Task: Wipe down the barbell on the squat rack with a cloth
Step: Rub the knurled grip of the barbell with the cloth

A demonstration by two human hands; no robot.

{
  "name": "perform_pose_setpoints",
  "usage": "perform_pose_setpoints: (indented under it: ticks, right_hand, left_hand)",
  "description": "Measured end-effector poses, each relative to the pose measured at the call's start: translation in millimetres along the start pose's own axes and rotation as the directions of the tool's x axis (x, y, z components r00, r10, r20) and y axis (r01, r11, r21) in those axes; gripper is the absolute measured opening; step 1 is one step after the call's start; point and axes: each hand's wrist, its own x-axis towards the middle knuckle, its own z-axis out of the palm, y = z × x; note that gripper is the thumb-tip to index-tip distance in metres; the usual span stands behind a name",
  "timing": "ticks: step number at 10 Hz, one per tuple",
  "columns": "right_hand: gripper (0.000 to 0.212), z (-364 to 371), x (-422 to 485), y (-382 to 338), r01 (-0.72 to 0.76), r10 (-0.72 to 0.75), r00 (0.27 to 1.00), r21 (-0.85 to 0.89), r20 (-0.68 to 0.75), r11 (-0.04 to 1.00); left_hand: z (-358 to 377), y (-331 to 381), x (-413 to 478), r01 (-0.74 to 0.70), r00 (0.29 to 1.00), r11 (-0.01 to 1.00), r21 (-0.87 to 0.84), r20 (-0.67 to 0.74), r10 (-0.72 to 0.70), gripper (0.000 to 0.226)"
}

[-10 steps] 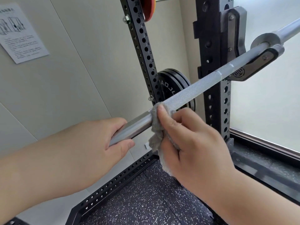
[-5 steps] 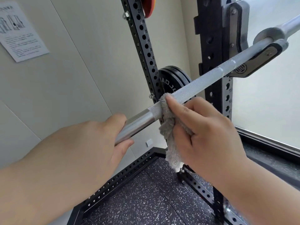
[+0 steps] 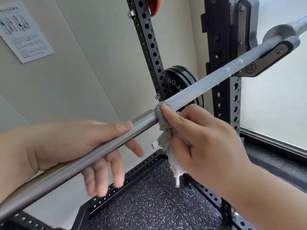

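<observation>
Beige wall [image 3: 83, 77] is seen behind the bar [image 3: 196, 92], sloped down-left from the hook [image 3: 259, 63]. Nearer the hook, cloth [image 3: 164, 133] is clamped on it by the right hand [image 3: 207, 141]; farther off, the left hand [image 3: 79, 140] is spread slack.

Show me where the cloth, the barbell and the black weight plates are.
cloth [image 3: 163, 130], head view, bunched part below the barbell.
barbell [image 3: 191, 91], head view, knurled stretch right of the cloth.
black weight plates [image 3: 177, 77], head view, front plate's face above the barbell.
</observation>
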Motion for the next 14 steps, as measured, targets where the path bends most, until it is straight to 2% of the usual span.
perform_pose_setpoints:
  ticks: [1, 2, 3, 4, 5, 6, 7, 8, 9, 10, 11, 12, 13, 14]
  right_hand:
    - [0.048, -3.4, 9.1, 7.2, -0.094, 0.093, 0.994, -0.019, -0.051, 0.995]
    - [0.046, 2.8, 0.8, -6.5, -0.031, 0.032, 0.999, -0.04, 0.01, 0.999]
    - [0.045, 0.7, -0.4, -5.5, -0.003, 0.003, 1.0, -0.02, 0.01, 1.0]
    - [0.048, -2.5, 9.9, 5.7, -0.115, 0.113, 0.992, -0.036, -0.051, 0.993]
    - [0.047, 3.7, 0.2, -7.7, -0.05, 0.05, 0.999, -0.035, -0.001, 0.998]
    - [0.045, 2.4, -4.0, -8.0, 0.009, -0.009, 1.0, -0.017, 0.014, 1.0]
    - [0.045, -1.5, 6.6, 5.5, -0.086, 0.085, 0.994, -0.024, -0.064, 0.996]
    - [0.046, 4.6, -0.9, -4.2, -0.036, 0.036, 0.999, -0.01, -0.023, 0.999]
    - [0.044, 4.7, -5.9, -6.0, 0.023, -0.023, 1.0, 0.003, 0.008, 1.0]
    - [0.046, -0.9, 7.6, 11.3, -0.099, 0.096, 0.993, -0.031, -0.067, 0.995]
    - [0.047, 4.5, 1.6, 1.3, -0.065, 0.065, 0.998, -0.011, -0.023, 0.998]
    - [0.046, 5.0, -3.7, -4.6, 0.017, -0.017, 1.0, 0.012, 0.006, 1.0]
    - [0.047, -1.4, 11.2, 10.9, -0.104, 0.103, 0.993, -0.008, -0.066, 0.995]
    - [0.046, 3.7, 8.1, 2.9, -0.063, 0.063, 0.998, -0.017, -0.025, 0.998]
  left_hand:
    - [-0.4, -4.9, -2.1, 0.017, 0.999, 0.999, 0.051, -0.038, -0.015, 0.097]
    - [2.1, -3.1, -5.8, 0.031, 0.996, 0.997, 0.074, -0.081, -0.025, 0.096]
    - [4.7, 4.8, -8.0, 0.035, 0.993, 0.992, 0.118, -0.118, -0.02, 0.101]
    - [13.3, 9.7, -9.0, 0.025, 0.989, 0.992, 0.127, -0.146, -0.006, 0.109]
    - [26.8, 17.2, -14.8, 0.059, 0.992, 0.991, 0.119, -0.115, -0.045, 0.102]
    - [29.2, 18.3, -13.7, 0.061, 0.979, 0.991, 0.121, -0.202, -0.036, 0.095]
    - [26.3, 21.0, -18.7, 0.121, 0.983, 0.945, 0.304, -0.172, -0.07, 0.083]
    - [22.1, 16.5, -16.8, 0.08, 0.98, 0.871, 0.485, -0.199, 0.021, 0.094]
    - [29.2, 21.1, -20.5, 0.096, 0.958, 0.793, 0.602, -0.272, 0.091, 0.077]
    - [32.6, 18.9, -18.1, 0.091, 0.927, 0.71, 0.698, -0.32, 0.196, 0.07]
    - [32.9, 13.4, -18.7, 0.117, 0.896, 0.648, 0.752, -0.362, 0.258, 0.072]
    - [31.9, 10.7, -19.4, 0.108, 0.901, 0.664, 0.74, -0.355, 0.25, 0.072]
    - [23.2, 8.4, -12.9, 0.017, 0.966, 0.914, 0.405, -0.243, 0.09, 0.066]
    - [12.8, 4.0, -5.0, -0.055, 0.998, 0.998, 0.04, -0.016, 0.056, 0.073]
